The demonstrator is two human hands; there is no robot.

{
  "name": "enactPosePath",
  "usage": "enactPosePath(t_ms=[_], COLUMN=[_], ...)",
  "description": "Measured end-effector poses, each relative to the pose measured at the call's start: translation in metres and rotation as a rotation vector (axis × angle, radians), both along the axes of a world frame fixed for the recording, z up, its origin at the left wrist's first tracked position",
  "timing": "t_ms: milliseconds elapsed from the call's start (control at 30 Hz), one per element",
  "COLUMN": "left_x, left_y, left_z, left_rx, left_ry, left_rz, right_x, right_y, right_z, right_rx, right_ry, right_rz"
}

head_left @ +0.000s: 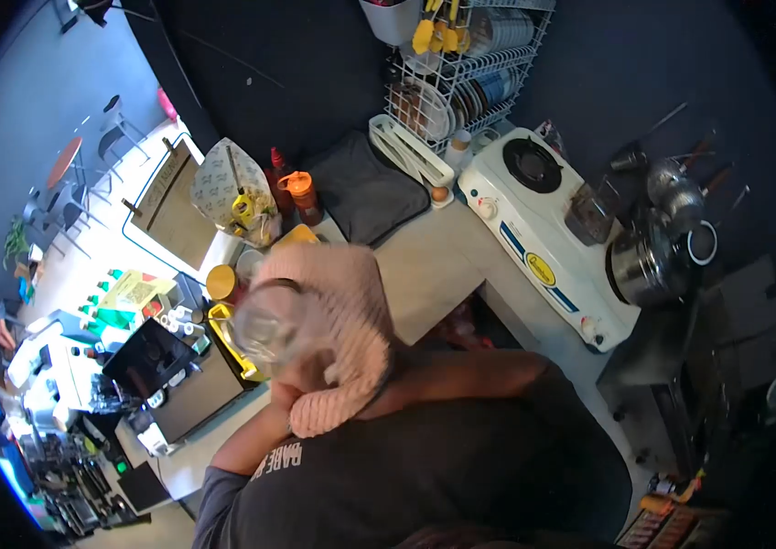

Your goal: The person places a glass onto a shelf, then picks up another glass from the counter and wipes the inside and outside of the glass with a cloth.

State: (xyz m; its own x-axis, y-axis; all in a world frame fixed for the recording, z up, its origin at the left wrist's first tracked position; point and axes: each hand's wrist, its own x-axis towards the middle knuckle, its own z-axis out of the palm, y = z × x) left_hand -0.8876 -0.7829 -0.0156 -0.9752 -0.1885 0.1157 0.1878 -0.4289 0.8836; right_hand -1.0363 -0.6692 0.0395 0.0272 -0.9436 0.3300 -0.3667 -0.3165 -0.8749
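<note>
A clear, glass-like container [269, 322] is held up in front of me, its round mouth tilted toward the upper left. My left hand [301, 377] is closed around its lower end, partly covered by cloth. A ribbed pink towel [338, 293] bunches against the container and hangs down over my wrist. My right forearm comes in from the right, and my right hand [365, 401] is mostly hidden in the towel folds. The towel is gripped there, though the fingers do not show.
A white gas stove [544, 238] stands right, with a steel pot [649, 265] beside it. A dish rack [466, 82] is at the back. A dark mat [361, 188], an orange-capped bottle [301, 197] and a patterned bag [234, 192] lie beyond my hands. A black monitor [148, 357] stands left.
</note>
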Motion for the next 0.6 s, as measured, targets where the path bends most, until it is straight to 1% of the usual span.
enactPosePath(t_ms=[100, 167, 233, 333, 367, 467, 533, 600], left_x=[0.010, 0.013, 0.019, 0.036, 0.053, 0.027, 0.042, 0.034], left_y=[-0.008, -0.006, -0.001, 0.011, 0.003, 0.029, 0.005, 0.022], left_z=[0.003, 0.005, 0.006, -0.007, -0.078, -0.076, -0.013, 0.012], left_rx=[-0.083, -0.193, -0.257, -0.152, 0.004, 0.169, -0.683, -0.464], left_ry=[-0.042, -0.116, -0.111, 0.117, 0.129, 0.447, 0.188, 0.230], left_rz=[-0.091, -0.179, -0.237, -0.247, -0.264, -0.308, -0.403, -0.497], right_x=[0.024, 0.012, 0.005, 0.036, 0.051, 0.083, 0.076, 0.074], right_y=[-0.007, 0.003, 0.024, 0.039, 0.040, 0.041, 0.052, 0.072], right_z=[0.003, 0.010, 0.017, 0.012, 0.008, 0.003, 0.007, 0.010], right_rx=[-0.038, -0.017, 0.034, 0.056, 0.043, -0.007, -0.015, -0.012], right_ry=[0.028, -0.033, -0.130, -0.124, -0.090, -0.036, -0.069, -0.107], right_rz=[-0.121, -0.148, -0.142, -0.179, -0.216, -0.347, -0.378, -0.409])
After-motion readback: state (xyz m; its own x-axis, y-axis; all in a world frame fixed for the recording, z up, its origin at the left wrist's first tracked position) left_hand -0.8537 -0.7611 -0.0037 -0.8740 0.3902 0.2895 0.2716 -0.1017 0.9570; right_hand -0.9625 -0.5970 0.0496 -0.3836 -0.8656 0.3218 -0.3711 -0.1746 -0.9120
